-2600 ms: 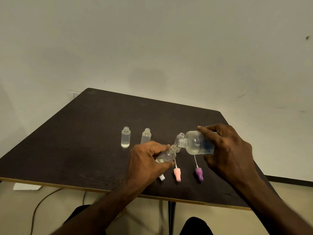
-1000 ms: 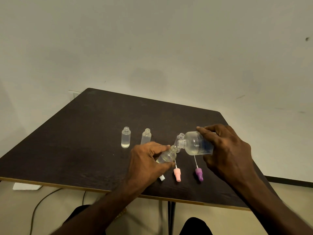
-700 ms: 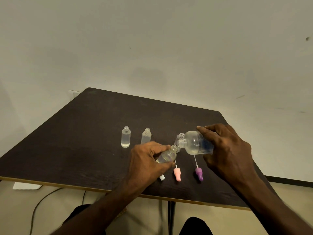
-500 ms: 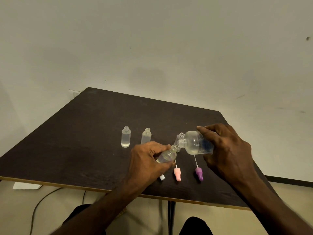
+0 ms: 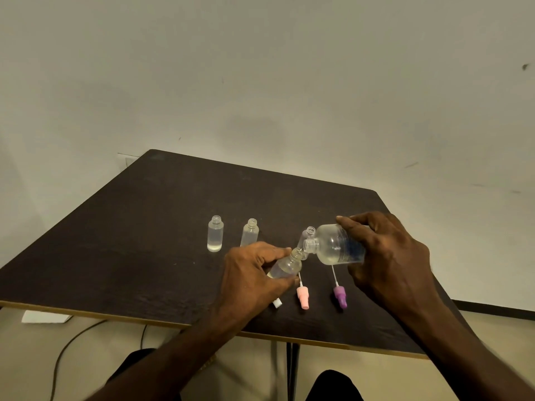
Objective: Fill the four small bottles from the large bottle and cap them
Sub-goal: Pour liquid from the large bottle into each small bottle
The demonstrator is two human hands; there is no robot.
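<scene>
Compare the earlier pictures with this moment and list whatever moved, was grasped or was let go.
Nothing visibly changed. The left hand still holds the tilted small clear plastic bottle, and the right hand still tips the large clear plastic bottle mouth to mouth against it. The other three small bottles and the pink spray cap and purple spray cap stayed where they were on the dark table.

We see a bare indoor room, type uncertain: plain scuffed wall (image 5: 289, 82), 1 dark table (image 5: 130, 241), a cable (image 5: 66, 348) trailing on the pale floor (image 5: 34, 357).
</scene>
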